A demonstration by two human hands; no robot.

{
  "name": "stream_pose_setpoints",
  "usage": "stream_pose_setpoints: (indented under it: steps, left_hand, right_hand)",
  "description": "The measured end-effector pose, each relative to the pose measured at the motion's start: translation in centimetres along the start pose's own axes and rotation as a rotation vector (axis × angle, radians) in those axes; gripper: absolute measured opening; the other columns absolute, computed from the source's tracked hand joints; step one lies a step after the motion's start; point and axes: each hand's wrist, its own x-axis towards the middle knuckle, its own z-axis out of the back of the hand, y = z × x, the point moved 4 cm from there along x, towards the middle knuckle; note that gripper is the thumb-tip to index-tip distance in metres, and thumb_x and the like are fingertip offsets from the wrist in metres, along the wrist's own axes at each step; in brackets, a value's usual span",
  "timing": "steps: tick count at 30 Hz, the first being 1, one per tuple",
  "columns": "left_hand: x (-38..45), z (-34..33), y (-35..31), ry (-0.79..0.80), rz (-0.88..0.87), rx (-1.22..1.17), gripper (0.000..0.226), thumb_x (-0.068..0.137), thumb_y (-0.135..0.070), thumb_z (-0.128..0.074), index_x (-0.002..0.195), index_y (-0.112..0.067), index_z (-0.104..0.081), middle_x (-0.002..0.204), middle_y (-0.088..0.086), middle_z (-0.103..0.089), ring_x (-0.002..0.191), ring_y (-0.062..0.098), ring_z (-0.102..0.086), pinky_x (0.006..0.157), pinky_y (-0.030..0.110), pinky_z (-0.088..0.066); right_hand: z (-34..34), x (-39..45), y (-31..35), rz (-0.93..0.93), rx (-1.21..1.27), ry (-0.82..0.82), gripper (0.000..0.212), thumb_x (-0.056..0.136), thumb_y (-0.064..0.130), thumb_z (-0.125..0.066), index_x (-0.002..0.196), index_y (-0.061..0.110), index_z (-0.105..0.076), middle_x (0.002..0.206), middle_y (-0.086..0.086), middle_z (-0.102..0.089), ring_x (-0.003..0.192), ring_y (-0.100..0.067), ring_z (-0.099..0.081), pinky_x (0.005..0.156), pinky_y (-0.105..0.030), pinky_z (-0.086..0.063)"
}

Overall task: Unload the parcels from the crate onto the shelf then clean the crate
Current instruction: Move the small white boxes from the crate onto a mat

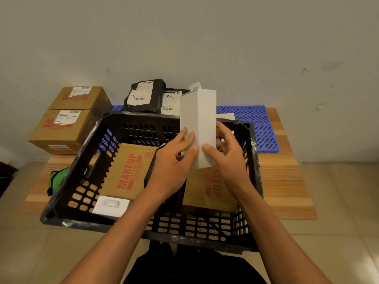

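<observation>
Both our left hand [176,154] and right hand [227,150] grip the tall white box [200,119]; we should lift it upright toward twelve o'clock, clearing the crate [67,201] rim.

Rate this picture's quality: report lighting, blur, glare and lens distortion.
Head view: dim, warm, even light with only soft shadows; no hard glare, though the white box held by both hands looks washed out. Wide-angle bending curves the crate rim and the forearms. Focus is soft: MAKEUP on the cartons reads, but the label print on the black parcel does not.
</observation>
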Motion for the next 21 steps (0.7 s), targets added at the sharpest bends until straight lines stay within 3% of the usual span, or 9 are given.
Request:
stream_pose_setpoints:
  steps: [2,4,6,9,13,18,21]
  left_hand:
    - [0.1,0.2,0.2,-0.004,0.058,-0.110,0.041,0.101,-0.028,-0.060,0.141,-0.021,-0.059,0.155,-0.005,-0.047,0.140,-0.002,-0.041,0.106,0.026,-0.049]
    - [0.2,0.3,0.6,-0.027,0.103,-0.218,0.038,0.099,-0.026,-0.063,0.136,-0.017,-0.064,0.149,-0.001,-0.054,0.139,0.005,-0.047,0.105,0.042,-0.052]
    - [0.1,0.6,0.8,-0.093,0.139,-0.357,0.030,0.098,-0.022,-0.065,0.127,-0.015,-0.071,0.138,-0.001,-0.064,0.129,0.013,-0.059,0.095,0.045,-0.058]
    - [-0.2,1.1,1.1,-0.195,0.181,-0.487,0.020,0.096,-0.019,-0.068,0.113,-0.008,-0.072,0.116,0.001,-0.075,0.107,0.018,-0.072,0.082,0.049,-0.063]
    - [-0.5,1.4,1.4,-0.229,0.186,-0.471,0.038,0.087,-0.022,-0.080,0.118,-0.016,-0.059,0.115,0.002,-0.074,0.105,0.018,-0.073,0.083,0.041,-0.063]
    - [-0.9,1.9,1.7,-0.206,0.171,-0.426,0.064,0.073,-0.028,-0.088,0.124,-0.021,-0.051,0.124,-0.001,-0.068,0.110,0.011,-0.070,0.084,0.030,-0.061]
    - [-1.4,2.6,1.9,-0.195,0.167,-0.429,0.065,0.068,-0.037,-0.082,0.124,-0.026,-0.051,0.122,-0.004,-0.069,0.107,0.011,-0.071,0.080,0.027,-0.060]
  right_hand:
    - [-0.3,-0.3,0.1,0.001,-0.001,0.037,0.065,0.089,0.037,-0.058,0.150,0.039,-0.039,0.134,0.011,-0.057,0.112,-0.009,-0.062,0.082,-0.026,-0.058]
    - [-0.4,-0.5,0.1,-0.015,0.024,0.051,0.058,0.091,0.036,-0.052,0.147,0.044,-0.041,0.131,0.008,-0.059,0.112,-0.011,-0.062,0.085,-0.030,-0.058]
    - [-0.4,-0.7,0.1,-0.030,0.045,0.059,0.054,0.092,0.033,-0.049,0.144,0.044,-0.045,0.131,0.008,-0.060,0.114,-0.011,-0.062,0.087,-0.032,-0.058]
    - [-0.8,-1.2,0.2,-0.037,0.085,0.077,0.047,0.097,0.025,-0.049,0.142,0.035,-0.054,0.136,0.014,-0.060,0.118,0.000,-0.059,0.086,-0.022,-0.056]
    - [-1.9,-2.1,-0.2,-0.048,0.120,0.103,0.045,0.103,0.008,-0.047,0.131,0.041,-0.063,0.142,0.024,-0.055,0.137,-0.007,-0.047,0.107,-0.040,-0.050]
    - [-2.7,-2.8,-0.1,-0.014,0.084,0.151,0.062,0.102,-0.001,-0.045,0.144,0.044,-0.045,0.146,0.034,-0.045,0.134,0.008,-0.045,0.094,-0.023,-0.055]
    - [-2.6,-2.9,0.1,0.018,-0.013,0.134,0.068,0.100,0.003,-0.052,0.150,0.048,-0.039,0.150,0.030,-0.042,0.132,0.009,-0.044,0.087,-0.017,-0.055]
